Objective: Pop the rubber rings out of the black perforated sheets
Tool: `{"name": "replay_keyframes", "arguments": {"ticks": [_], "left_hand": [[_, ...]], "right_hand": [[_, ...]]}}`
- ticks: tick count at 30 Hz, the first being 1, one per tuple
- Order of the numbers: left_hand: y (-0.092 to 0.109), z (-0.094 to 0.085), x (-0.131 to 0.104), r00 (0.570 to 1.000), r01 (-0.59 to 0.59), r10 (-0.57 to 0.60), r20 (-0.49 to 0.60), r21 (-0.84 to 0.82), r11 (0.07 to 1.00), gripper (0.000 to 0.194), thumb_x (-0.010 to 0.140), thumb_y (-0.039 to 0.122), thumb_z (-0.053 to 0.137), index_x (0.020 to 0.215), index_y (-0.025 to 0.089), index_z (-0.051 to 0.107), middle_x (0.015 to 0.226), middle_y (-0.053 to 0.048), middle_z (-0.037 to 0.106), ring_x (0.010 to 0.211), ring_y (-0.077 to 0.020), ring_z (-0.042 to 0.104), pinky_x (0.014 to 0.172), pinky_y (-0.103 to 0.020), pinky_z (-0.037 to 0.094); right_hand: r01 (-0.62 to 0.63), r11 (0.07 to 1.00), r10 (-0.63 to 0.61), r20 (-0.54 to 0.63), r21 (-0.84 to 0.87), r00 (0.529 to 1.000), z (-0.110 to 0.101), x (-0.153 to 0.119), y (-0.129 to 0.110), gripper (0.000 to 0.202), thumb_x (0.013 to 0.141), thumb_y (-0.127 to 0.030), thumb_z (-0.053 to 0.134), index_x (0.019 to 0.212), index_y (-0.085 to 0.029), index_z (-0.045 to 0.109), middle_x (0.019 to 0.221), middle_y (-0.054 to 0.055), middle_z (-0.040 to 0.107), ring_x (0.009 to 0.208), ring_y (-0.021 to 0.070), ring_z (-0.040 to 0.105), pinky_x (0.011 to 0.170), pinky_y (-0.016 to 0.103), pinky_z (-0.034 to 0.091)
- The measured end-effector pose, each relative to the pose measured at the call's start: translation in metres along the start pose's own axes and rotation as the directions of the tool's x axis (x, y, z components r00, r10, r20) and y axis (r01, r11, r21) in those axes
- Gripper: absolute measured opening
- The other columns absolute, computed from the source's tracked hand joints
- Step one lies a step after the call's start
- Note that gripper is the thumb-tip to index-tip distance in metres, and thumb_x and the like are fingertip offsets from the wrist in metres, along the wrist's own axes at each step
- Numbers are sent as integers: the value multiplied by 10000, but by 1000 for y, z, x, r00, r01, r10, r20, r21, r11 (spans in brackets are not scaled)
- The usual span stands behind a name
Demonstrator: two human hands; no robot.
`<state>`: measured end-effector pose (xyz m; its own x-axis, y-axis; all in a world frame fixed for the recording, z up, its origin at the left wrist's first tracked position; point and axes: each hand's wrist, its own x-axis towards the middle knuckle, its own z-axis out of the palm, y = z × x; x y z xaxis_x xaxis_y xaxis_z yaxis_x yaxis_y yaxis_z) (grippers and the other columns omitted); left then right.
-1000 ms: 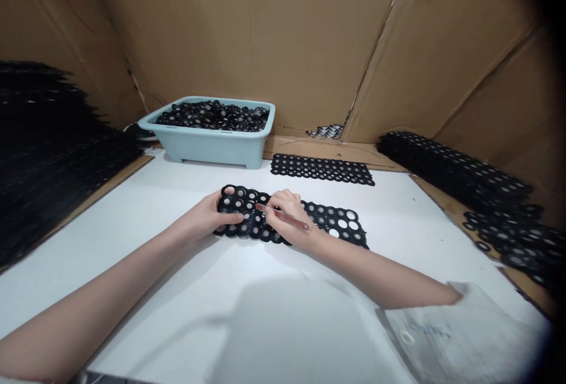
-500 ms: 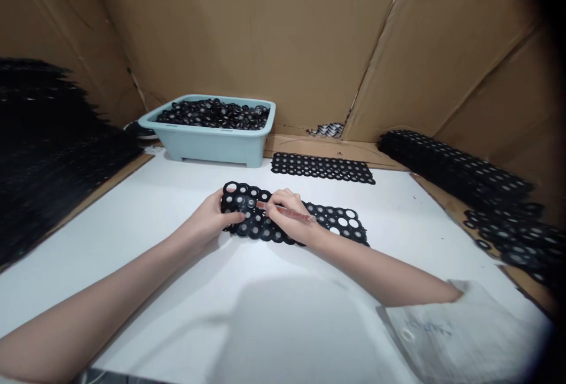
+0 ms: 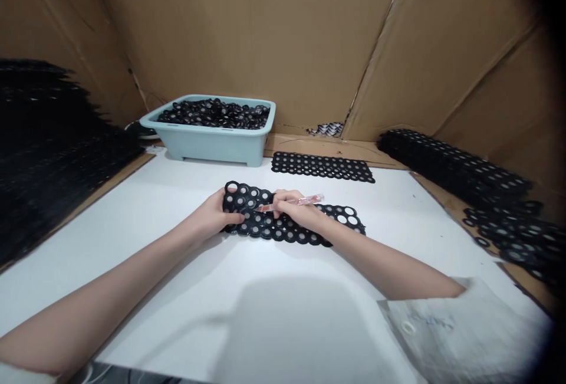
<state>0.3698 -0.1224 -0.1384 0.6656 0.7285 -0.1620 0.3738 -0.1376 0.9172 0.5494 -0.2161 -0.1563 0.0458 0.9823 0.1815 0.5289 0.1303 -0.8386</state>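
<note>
A black perforated sheet of joined rings [image 3: 278,230] lies slantwise on the white tabletop, with pale discs in most of its holes and a few holes at the right end showing white. My left hand [image 3: 216,213] grips its left end, thumb on top and the other fingers hidden behind or beneath. Over the sheet's middle, my right hand [image 3: 294,207] is closed round a slim reddish, clear-handled pen-like tool [image 3: 305,200]. The tool's tip points left and meets the sheet near my left thumb; whether it touches a ring cannot be made out.
A light-blue basin [image 3: 207,145] full of small black ring pieces [image 3: 216,114] stands at the back left. Another black ring sheet [image 3: 322,167] lies behind my hands. Dark stacks [image 3: 44,160] rise at the left, and piled sheets [image 3: 455,166] line the right. Cardboard walls [image 3: 247,30] enclose the table.
My right hand has shifted slightly right, and the tool has turned so its back end points up to the right instead of down. My left hand still holds the sheet's left end.
</note>
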Motion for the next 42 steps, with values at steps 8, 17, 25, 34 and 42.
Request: {"name": "replay_keyframes", "arguments": {"ticks": [8, 17, 25, 34, 42], "left_hand": [[-1, 2, -1, 1000, -21, 21, -4, -34, 999, 465, 571, 216, 644, 1006, 154, 493, 999, -89, 613, 883, -238, 586, 735, -342, 464], [3, 20, -20, 989, -39, 26, -143, -88, 995, 280, 615, 181, 574, 887, 147, 518, 871, -70, 629, 797, -226, 590, 664, -320, 448], [-1, 6, -7, 990, -122, 131, -56, 135, 983, 440, 562, 167, 582, 986, 180, 463, 934, -53, 586, 890, -241, 547, 716, -319, 424], [-8, -11, 4, 991, -132, 129, 29, 325, 936, 393, 595, 226, 537, 981, 173, 480, 891, -42, 586, 794, -224, 544, 664, -305, 402], [-2, -13, 4, 994, -71, 53, 94, 191, 979, 384, 589, 219, 565, 962, 177, 486, 864, -27, 599, 777, -206, 563, 623, -279, 425]], "right_hand": [[-74, 980, 92, 91, -185, 992, 0, -2, -13, 234, 748, -176, 423, 566, -193, 569, 782, 19, 479, 829, 164, 469, 795, 328, 349], [79, 868, -150, -108, -490, 983, 33, -13, -14, 265, 807, -269, 425, 564, -165, 436, 748, 24, 439, 808, 169, 358, 704, 313, 301], [-58, 919, 13, -116, -391, 993, 28, -5, -9, 250, 793, -269, 437, 575, -189, 531, 765, 28, 469, 863, 193, 372, 769, 355, 310], [-133, 944, 154, 46, -300, 987, 12, -10, -28, 261, 762, -224, 459, 515, -201, 539, 777, 29, 459, 890, 212, 418, 797, 366, 325], [-4, 927, -10, -35, -375, 999, 21, -12, -17, 219, 739, -260, 490, 532, -188, 498, 746, 24, 402, 846, 194, 351, 770, 346, 311]]}}
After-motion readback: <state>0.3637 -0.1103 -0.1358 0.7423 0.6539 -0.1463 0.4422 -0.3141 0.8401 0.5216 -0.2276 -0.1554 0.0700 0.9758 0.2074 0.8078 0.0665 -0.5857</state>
